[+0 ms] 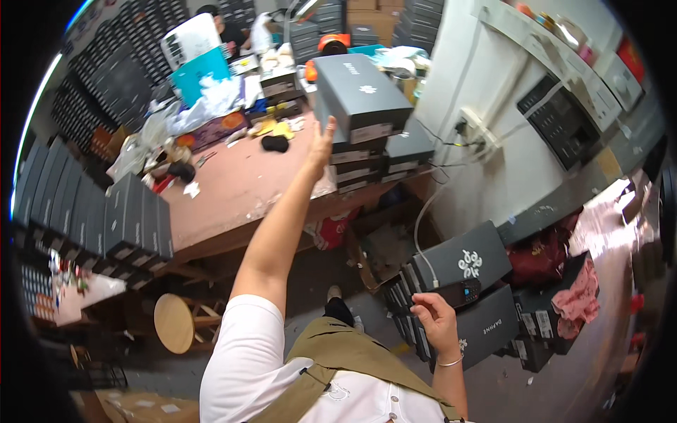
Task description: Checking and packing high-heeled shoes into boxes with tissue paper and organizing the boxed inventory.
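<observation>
Olive cloth makes the apron (338,345), worn over a white shirt (240,345) on the near side of the pink-topped table (240,187). Well short of the table, toward its right end, the right hand (437,323) is raised with its fingers loosely curled, a thin bracelet (450,362) at the wrist; I cannot tell whether it holds anything or touches the dark device (465,290) just behind it. A white cable (420,233) runs down to that device from beside the table. Grey boxes (462,257) are piled low around there, in front of the table and to its right, with a pink cloth (577,299) farther right. A round stool (173,323) stands before the table's left half, and an open carton (384,247) sits below its right end. On the table's right end, the left hand (322,144) lies open, fingers extended, against the left side of the top box (363,88), gripping nothing that shows. That box, grey and lidded, rests on a stack (360,155). More boxes stand in a row (137,211) at the table's left end. On the table's far half are a black pad (275,144) and a teal sheet (201,76). Beyond the table there is another person (226,28), partly hidden, and tall piles (113,77) of boxes.
</observation>
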Demonstrator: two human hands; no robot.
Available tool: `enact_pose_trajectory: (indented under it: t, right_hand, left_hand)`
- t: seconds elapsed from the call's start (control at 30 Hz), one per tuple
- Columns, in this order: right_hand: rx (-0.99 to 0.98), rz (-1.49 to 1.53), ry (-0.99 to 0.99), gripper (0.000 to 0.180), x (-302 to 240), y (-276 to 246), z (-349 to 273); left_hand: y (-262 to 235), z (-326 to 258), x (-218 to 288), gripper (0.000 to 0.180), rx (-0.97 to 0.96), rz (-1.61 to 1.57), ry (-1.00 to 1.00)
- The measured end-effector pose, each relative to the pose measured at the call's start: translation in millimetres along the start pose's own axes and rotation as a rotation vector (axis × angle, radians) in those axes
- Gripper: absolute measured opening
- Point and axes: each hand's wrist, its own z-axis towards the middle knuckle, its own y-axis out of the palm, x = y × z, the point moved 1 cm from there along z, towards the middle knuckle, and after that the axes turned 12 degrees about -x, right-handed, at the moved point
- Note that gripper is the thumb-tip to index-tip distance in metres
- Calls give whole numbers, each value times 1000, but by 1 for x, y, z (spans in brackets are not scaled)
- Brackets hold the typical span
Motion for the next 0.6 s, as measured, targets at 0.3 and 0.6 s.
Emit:
enact_pose_trajectory:
  t: [0.3,0.6]
  right_hand:
    - [-312,126,21,18,1,95,70]
    - [-886,-57,-234,18,-72,349,194]
  left_hand:
    - [-107,-263,103,16,263,-4,831]
    - [-173,-366,193,54,-877,-935,1350]
